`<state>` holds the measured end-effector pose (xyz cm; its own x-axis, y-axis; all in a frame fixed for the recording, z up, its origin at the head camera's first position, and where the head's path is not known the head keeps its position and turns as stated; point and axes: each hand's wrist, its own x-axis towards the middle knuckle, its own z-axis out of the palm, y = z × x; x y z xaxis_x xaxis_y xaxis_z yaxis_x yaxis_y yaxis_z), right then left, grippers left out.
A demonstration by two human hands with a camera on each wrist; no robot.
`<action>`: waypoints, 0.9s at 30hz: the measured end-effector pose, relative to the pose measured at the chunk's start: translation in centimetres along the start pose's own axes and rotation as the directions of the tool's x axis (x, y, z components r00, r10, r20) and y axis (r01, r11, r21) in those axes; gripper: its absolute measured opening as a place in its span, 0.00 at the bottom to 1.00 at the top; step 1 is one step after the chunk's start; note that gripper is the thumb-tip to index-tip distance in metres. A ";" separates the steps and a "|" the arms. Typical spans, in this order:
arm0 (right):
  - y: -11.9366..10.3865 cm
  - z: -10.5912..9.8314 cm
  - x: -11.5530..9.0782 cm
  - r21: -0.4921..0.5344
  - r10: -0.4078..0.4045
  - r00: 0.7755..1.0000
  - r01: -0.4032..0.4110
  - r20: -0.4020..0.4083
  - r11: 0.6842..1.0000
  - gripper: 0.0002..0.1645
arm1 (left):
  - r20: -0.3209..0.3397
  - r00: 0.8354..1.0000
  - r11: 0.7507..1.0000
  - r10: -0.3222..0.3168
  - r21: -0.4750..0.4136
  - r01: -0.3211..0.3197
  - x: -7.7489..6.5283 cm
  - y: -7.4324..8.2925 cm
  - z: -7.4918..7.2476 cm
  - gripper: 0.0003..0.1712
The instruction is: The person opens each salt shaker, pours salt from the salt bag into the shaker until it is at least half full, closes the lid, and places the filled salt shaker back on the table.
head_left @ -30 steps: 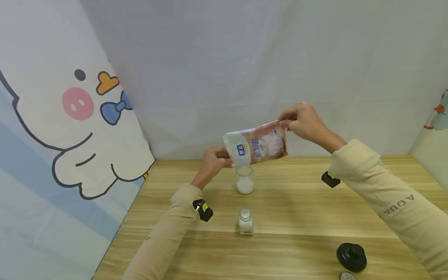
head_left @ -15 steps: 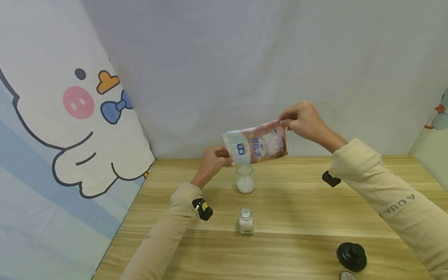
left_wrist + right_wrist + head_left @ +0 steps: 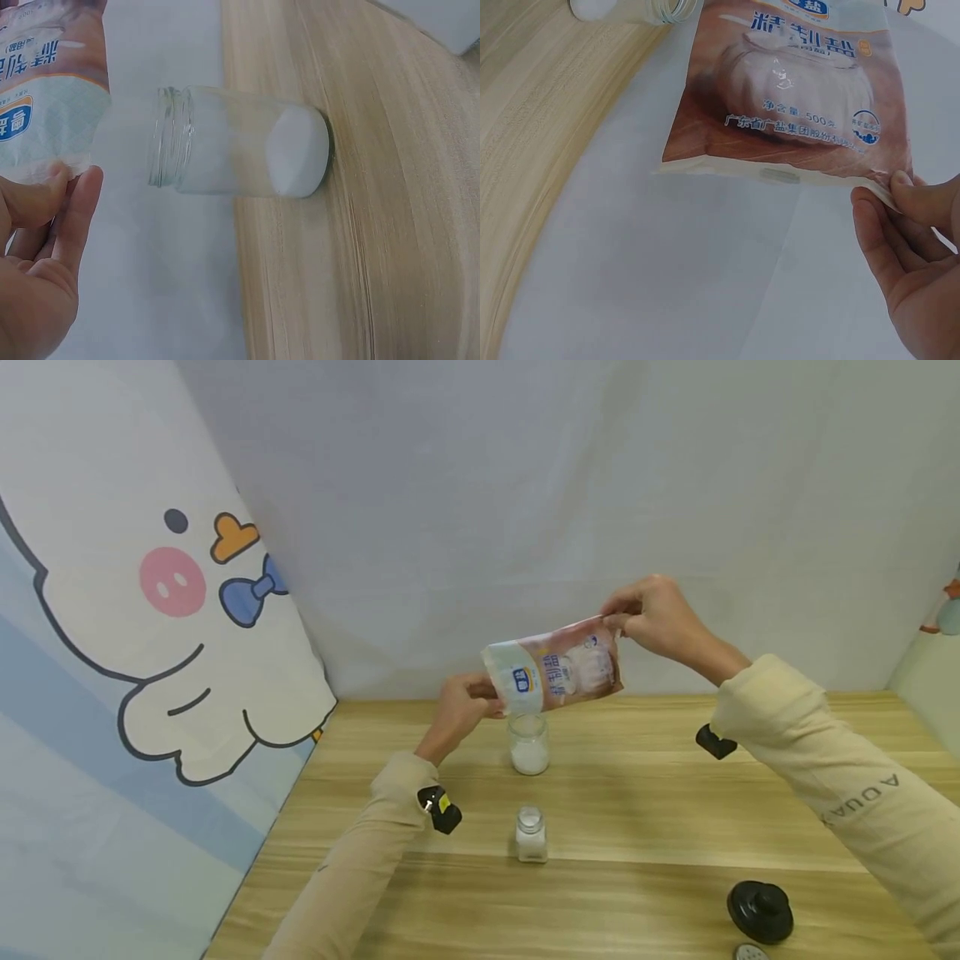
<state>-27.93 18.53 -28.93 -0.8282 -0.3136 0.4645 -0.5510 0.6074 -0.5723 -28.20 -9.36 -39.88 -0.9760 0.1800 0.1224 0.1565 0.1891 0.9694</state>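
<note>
- The packet (image 3: 555, 668) is a flat pouch of thin, glossy film, creased along its edges, part pale green and part brownish pink, with a round-bellied white pot printed on it. It slants in the air above the larger jar, pale end lower, apart from its rim.
- The left hand (image 3: 459, 708) pinches the packet's pale end between thumb and fingers.
- The right hand (image 3: 656, 614) pinches the opposite end at its upper corner, thumb against fingers, along a thin, pale seam.
- The fingers partly cover the pale edge, so whether it is cut open is hard to say.
- The larger jar (image 3: 529, 747) is clear, smooth glass, cylindrical with a threaded neck, upright on the table (image 3: 637, 810); white powder (image 3: 298, 154) fills its lower part, the surface sloping.
- The small jar (image 3: 532, 839), squarish glass with a round neck, stands nearer the person, white inside.
- Near the right sleeve (image 3: 840, 785) lie a round, black, knobbed lid (image 3: 761, 912) and a perforated cap (image 3: 752, 952).
- The table shows streaky wood grain.
</note>
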 end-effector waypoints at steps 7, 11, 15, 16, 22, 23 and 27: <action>-0.2 0.3 -0.1 0.011 0.004 1.000 -0.004 -0.001 1.000 0.08 | -0.019 1.000 1.000 0.000 -0.009 -0.001 -0.2 0.0 -0.3 0.13; -0.3 0.3 -0.1 0.009 0.005 1.000 -0.005 -0.003 1.000 0.08 | -0.016 1.000 1.000 0.006 -0.006 -0.006 -0.2 0.0 -0.5 0.13; -0.3 0.4 -0.1 0.013 0.005 1.000 -0.005 -0.009 1.000 0.07 | -0.013 1.000 1.000 0.010 -0.003 -0.010 -0.3 0.0 -0.6 0.13; -0.3 0.4 -0.1 0.014 0.004 1.000 -0.004 -0.011 1.000 0.07 | -0.012 1.000 1.000 0.010 -0.003 -0.010 -0.2 0.0 -0.6 0.13; -0.2 0.5 -0.2 0.017 -0.005 1.000 0.005 -0.024 1.000 0.06 | -0.010 1.000 1.000 0.007 0.000 -0.007 -0.2 0.0 -0.7 0.13; -0.2 0.6 -0.2 0.017 -0.004 1.000 0.004 -0.023 1.000 0.06 | -0.009 1.000 1.000 0.009 -0.001 -0.009 -0.3 0.0 -0.7 0.13; -0.2 0.6 -0.2 0.015 0.003 1.000 -0.003 -0.019 1.000 0.07 | 0.007 1.000 1.000 0.011 0.000 -0.011 -0.4 0.3 -0.7 0.13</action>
<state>-27.67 18.02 -29.30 -0.8278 -0.2976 0.4755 -0.5500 0.5971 -0.5839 -27.85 -10.11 -39.53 -0.9731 0.1889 0.1318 0.1674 0.1874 0.9679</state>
